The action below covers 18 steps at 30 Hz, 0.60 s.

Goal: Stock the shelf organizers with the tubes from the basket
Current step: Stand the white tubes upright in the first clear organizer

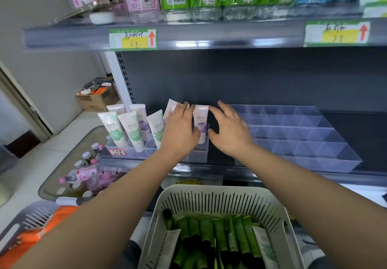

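L hand (180, 131) fingers flat on purple tube (201, 125), R hand (229, 131) fingers spread beside it; nudge it upright in organizer (199, 154) w/ light pressure.

The left hand (180, 131) and right hand (230, 130) are bare, as are both forearms (117, 197).

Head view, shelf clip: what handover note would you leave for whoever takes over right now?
Left hand: open, fingers touching the purple-label tube in the small organizer.
Right hand: open, beside that tube, holding nothing.
Done: several white tubes stand in the small organizer.
To do: the large organizer is empty; green tubes lie in the basket.
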{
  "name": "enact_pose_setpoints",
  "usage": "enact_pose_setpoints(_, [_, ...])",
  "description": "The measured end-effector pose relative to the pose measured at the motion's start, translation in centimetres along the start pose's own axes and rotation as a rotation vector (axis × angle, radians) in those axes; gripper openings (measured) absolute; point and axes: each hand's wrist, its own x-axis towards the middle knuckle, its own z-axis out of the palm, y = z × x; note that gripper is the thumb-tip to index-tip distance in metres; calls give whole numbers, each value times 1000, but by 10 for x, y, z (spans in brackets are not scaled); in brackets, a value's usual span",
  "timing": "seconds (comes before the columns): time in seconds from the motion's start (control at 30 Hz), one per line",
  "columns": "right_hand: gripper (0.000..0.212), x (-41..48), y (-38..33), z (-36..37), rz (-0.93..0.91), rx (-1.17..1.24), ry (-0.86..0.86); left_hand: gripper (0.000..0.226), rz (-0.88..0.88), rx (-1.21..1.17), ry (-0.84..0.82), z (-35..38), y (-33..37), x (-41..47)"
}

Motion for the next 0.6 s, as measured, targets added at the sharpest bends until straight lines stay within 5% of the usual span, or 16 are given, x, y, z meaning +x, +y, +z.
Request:
enact_pose_setpoints(0.17, [69, -32, -1, 3, -8, -108, -75, 64, 75, 234, -29, 5, 9, -40])
enact_pose_setpoints(0.6, [73, -117, 21, 27, -18, -125, -191, 63, 45, 226, -192, 30, 19, -132])
